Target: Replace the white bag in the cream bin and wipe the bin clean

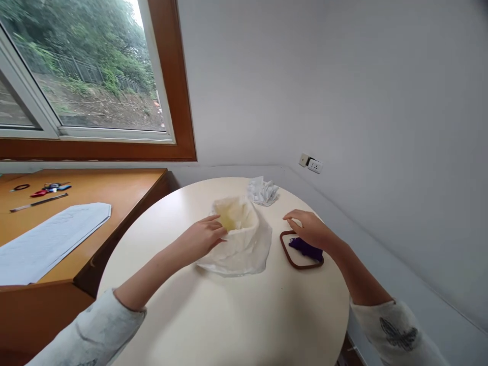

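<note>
A white container lined with thin, wrinkled white plastic (244,249) stands on the round table, its mouth yellowish inside. My left hand (204,236) is at its left rim, with fingers over the edge and the thumb lower on the outside; the grip is partly hidden. My right hand (308,229) hovers just over a brown rounded-square frame (299,266), fingers slightly curled and apart, holding nothing. Inside that frame lies a bunched dark purple cloth or yarn (307,249). Behind the container sits a crumpled white plastic bag (263,191).
The cream round table (224,325) stands in a corner against white walls. To the left is a wooden desk (125,188) bearing white papers (57,241), a brush-like stick (40,202) and several small tools. A socket (314,165) is on the wall.
</note>
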Available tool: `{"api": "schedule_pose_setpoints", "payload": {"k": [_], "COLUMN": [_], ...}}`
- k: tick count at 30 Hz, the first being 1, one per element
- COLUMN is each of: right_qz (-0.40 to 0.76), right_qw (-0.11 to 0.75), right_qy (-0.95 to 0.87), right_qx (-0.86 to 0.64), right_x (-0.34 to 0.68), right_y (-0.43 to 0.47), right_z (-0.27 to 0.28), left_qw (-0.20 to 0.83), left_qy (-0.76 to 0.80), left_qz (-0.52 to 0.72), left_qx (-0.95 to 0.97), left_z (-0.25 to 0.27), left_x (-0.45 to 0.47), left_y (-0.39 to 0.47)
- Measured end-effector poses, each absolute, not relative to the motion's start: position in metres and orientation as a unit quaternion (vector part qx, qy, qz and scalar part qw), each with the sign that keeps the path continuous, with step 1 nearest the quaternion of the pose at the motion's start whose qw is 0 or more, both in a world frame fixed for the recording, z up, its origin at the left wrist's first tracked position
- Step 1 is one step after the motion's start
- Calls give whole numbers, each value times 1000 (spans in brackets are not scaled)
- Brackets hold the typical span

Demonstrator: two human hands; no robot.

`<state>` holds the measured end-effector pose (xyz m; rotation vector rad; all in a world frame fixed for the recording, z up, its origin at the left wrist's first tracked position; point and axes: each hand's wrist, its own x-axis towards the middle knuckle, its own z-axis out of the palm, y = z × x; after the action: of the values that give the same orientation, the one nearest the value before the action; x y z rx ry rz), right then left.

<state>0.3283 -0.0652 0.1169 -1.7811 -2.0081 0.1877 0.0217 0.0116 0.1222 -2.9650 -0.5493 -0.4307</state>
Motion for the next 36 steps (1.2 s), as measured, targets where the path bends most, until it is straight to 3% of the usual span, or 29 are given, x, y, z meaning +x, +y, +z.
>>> {"api": "schedule_pose_setpoints", "payload": {"k": [4,8,25,29,34,36], "right_qz": [45,48,69,69,86,100], "right_qw": [141,127,297,338,347,343], "right_qy": [-694,-636,-624,-622,-625,-639], "right_qx": [-705,-759,-719,-703,-694,-681], "right_x": [364,382,340,341,337,333], "right_y": [-78,-89,-80,-85,-86,-87], "right_z": [66,24,-23,-26,-31,-32], "left_qw": [48,52,86,85,11,-58], "left_qy": [-192,-204,-274,-266,-248,-259], "left_qz": [-153,-160,-175,-239,-294,-251], "left_qx": [-968,-964,-942,-930,-923,-931], "left_z": [123,121,107,106,78,60], "left_x": [21,20,19,16,23,33], "left_y": [20,26,60,45,2,-16]}}
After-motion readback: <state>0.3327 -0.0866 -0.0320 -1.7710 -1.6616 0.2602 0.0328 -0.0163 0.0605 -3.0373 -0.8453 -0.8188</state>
